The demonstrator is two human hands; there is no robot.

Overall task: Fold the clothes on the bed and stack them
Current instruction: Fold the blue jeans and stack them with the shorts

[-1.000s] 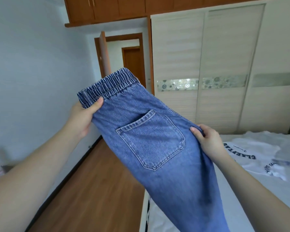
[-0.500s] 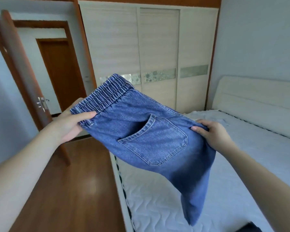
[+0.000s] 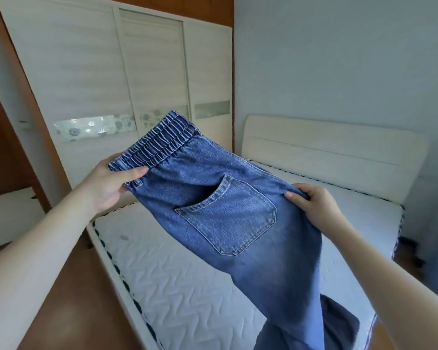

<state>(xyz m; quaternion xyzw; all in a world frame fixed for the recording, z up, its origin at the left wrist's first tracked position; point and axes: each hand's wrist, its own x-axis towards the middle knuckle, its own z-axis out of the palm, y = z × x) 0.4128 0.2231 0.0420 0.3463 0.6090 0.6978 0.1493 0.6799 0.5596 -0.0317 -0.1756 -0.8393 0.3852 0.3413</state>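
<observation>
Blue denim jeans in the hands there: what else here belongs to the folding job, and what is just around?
In the job:
- blue denim jeans with elastic waistband
- left hand, gripping the waistband
- right hand, pinching the seat edge
- white quilted mattress

Just around:
- white sliding wardrobe
- cream headboard

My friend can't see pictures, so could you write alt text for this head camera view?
Two bare hands hold blue jeans in the air above a bare white mattress: the left hand grips the elastic waistband, the right hand pinches the opposite edge. A white wardrobe stands behind.

Matt blue denim jeans [image 3: 228, 213] (quilted cloth mattress [image 3: 177, 281] below)
</observation>
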